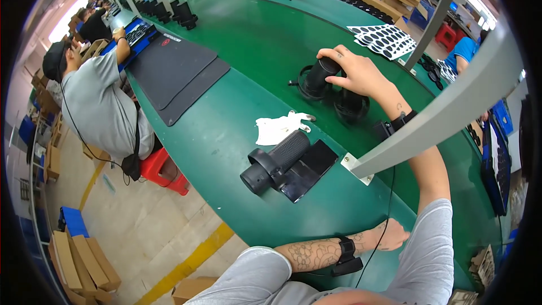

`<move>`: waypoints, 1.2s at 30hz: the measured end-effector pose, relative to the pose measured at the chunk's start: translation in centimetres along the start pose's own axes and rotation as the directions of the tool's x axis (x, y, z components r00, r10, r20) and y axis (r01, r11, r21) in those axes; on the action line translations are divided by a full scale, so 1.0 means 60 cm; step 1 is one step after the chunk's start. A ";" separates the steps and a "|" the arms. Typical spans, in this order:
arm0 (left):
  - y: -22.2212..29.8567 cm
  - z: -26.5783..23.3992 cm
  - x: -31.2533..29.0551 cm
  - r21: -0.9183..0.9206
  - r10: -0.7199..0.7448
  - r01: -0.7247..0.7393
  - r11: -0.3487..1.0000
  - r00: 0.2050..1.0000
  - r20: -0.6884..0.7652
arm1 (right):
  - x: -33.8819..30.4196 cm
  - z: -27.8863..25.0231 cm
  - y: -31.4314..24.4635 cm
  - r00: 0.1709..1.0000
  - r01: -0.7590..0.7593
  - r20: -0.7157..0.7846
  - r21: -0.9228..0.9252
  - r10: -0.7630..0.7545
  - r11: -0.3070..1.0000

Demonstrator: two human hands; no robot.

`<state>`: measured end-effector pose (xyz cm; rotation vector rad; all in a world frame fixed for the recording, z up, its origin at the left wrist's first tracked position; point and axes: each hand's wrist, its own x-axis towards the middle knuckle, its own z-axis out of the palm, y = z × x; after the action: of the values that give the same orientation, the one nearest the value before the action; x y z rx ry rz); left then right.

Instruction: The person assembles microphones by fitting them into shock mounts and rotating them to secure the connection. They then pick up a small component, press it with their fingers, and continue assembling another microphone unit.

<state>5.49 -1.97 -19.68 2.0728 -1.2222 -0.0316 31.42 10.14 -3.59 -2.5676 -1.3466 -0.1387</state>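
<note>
My right hand (357, 70) reaches across to the green belt, its thumb and fingers closed round the top of an upright black microphone (322, 73) with a ring mount. Just nearer stands a second black microphone (350, 103), partly under my hand. My left hand (393, 235) rests as a fist on the near worktop, with nothing seen in it. In front of me another black microphone (282, 161) with a mesh body and ring lies on its side. It overlaps a flat glossy black phone-like slab (316, 164). A white glove (279, 127) lies just beyond it.
A grey metal post (418, 130) rises from the worktop beside my right arm. Dark mats (175, 73) lie at left, near a seated co-worker (104, 96). Several black microphones (183, 16) stand farther along the belt. White sheets of black ovals (384, 39) lie beyond.
</note>
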 end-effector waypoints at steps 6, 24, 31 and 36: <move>-0.009 0.008 0.001 -0.230 0.010 -0.020 0.973 0.999 -0.043 | -0.120 -0.017 0.039 0.987 -0.107 -0.121 0.007 0.107 0.994; -0.013 -0.035 0.011 -0.845 -0.410 0.190 0.500 0.911 -0.037 | -0.881 0.103 -0.061 0.327 0.343 -0.195 0.936 0.925 0.076; -0.006 -0.024 -0.015 -0.677 -0.202 -0.033 0.736 0.943 -0.265 | -0.851 0.088 -0.083 0.507 0.286 -0.120 0.958 0.853 -0.035; 0.006 -0.030 -0.023 -0.569 -0.195 -0.014 0.822 0.933 -0.303 | -0.847 0.077 -0.082 0.578 0.162 -0.031 0.984 0.815 -0.078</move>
<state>5.11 0.01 -18.61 1.5256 -0.7672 -0.0590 -1.76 -26.52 -17.03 -1.1364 -0.0097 0.0030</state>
